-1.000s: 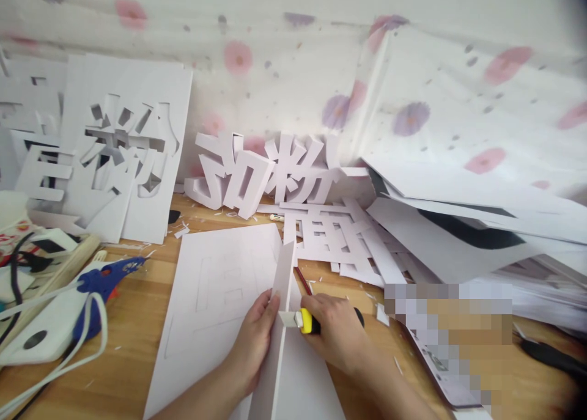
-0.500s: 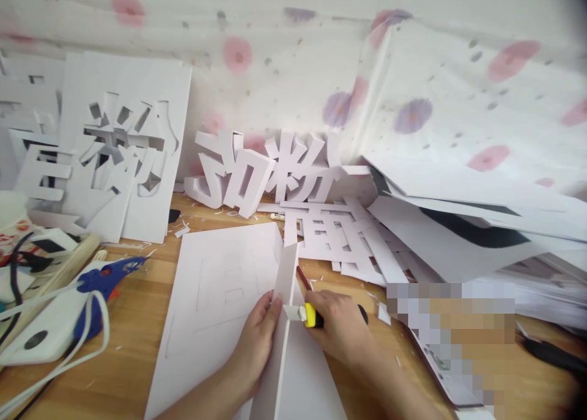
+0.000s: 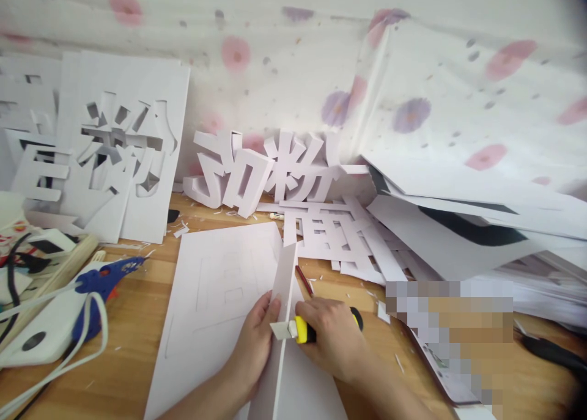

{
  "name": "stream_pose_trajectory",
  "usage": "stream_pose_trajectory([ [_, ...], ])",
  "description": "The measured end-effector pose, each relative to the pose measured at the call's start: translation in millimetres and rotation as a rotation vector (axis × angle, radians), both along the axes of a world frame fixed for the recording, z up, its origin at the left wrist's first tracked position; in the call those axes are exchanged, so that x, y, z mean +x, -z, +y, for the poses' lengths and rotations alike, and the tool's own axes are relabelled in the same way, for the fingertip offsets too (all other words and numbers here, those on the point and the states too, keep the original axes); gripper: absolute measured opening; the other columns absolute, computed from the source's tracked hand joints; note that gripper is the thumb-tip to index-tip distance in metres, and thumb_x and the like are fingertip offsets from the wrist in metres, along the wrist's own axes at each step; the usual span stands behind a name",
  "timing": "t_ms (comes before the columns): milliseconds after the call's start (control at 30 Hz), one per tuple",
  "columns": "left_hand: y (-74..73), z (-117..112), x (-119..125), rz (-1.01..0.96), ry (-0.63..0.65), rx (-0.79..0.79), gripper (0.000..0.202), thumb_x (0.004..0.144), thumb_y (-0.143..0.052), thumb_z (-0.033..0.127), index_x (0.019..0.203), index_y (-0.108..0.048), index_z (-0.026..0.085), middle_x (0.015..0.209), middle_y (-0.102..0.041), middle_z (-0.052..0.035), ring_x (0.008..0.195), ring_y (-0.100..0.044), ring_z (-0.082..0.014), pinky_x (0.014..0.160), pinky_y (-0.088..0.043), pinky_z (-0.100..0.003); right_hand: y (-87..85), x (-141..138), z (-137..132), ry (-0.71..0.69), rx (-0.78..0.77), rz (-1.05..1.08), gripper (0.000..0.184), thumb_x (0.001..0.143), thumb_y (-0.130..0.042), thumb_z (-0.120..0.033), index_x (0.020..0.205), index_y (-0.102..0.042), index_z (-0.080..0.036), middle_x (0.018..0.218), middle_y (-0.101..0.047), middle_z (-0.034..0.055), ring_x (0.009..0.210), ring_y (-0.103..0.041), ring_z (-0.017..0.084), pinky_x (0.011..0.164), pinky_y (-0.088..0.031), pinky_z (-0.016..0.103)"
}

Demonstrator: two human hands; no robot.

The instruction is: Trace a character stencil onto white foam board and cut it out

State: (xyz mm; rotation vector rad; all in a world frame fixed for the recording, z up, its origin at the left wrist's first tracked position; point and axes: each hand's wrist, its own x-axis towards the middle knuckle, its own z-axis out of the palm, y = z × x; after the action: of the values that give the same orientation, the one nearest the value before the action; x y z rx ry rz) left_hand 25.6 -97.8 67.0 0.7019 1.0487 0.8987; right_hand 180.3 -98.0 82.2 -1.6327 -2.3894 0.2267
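A white foam board [image 3: 215, 298] with faint drawn outlines lies flat on the wooden table [image 3: 132, 322]. A long white foam strip [image 3: 283, 291] stands on edge across it. My left hand [image 3: 254, 340] presses its fingers against the strip's left face and steadies it. My right hand [image 3: 330, 334] is closed around a utility knife [image 3: 300, 329] with a yellow and black handle. The blade meets the strip's right side just beside my left fingertips.
Cut-out white foam characters [image 3: 257, 175] lean on the flowered wall, more lie flat [image 3: 339, 236]. A stencil sheet [image 3: 123, 151] stands at left. A blue glue gun [image 3: 105, 282] with its white cord lies left. Stacked sheets [image 3: 458, 224] fill the right.
My right hand and the knife have slid a little nearer to me along the strip. My left hand has stayed on the strip.
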Motion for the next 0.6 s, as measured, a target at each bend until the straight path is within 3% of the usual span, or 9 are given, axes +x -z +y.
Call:
stream_pose_trajectory([
  [167, -0.4, -1.0, 1.0, -0.029, 0.045, 0.045, 0.052, 0.075, -0.057, 0.053, 0.115, -0.054, 0.02, 0.101, -0.065, -0.0067, 0.088, -0.06, -0.0224, 0.07, -0.044, -0.028, -2.1, 1.3, 0.9, 0.039, 0.005, -0.005, 0.009, 0.065, -0.049, -0.015, 0.064, -0.042, -0.02, 0.062, -0.056, -0.0018, 0.057, -0.049, 0.013, 0.052, -0.021, 0.024],
  [400, -2.4, 0.5, 0.6, 0.046, 0.002, 0.023, 0.052, 0.073, -0.059, 0.054, 0.113, -0.056, 0.022, 0.095, -0.067, -0.0045, 0.086, -0.061, -0.0217, 0.073, -0.044, -0.028, -0.3, 0.2, 0.9, 0.047, 0.008, -0.003, 0.008, 0.064, -0.049, -0.015, 0.064, -0.043, -0.02, 0.062, -0.057, -0.0015, 0.057, -0.049, 0.013, 0.052, -0.021, 0.025],
  [600, -1.6, 0.4, 0.3, 0.038, 0.017, 0.026, 0.053, 0.075, -0.057, 0.053, 0.116, -0.053, 0.021, 0.101, -0.065, -0.0063, 0.088, -0.059, -0.022, 0.072, -0.044, -0.028, 1.6, 4.4, 4.4, 0.055, 0.013, -0.004, 0.008, 0.064, -0.05, -0.016, 0.064, -0.044, -0.02, 0.062, -0.056, -0.0021, 0.057, -0.048, 0.012, 0.052, -0.02, 0.024],
])
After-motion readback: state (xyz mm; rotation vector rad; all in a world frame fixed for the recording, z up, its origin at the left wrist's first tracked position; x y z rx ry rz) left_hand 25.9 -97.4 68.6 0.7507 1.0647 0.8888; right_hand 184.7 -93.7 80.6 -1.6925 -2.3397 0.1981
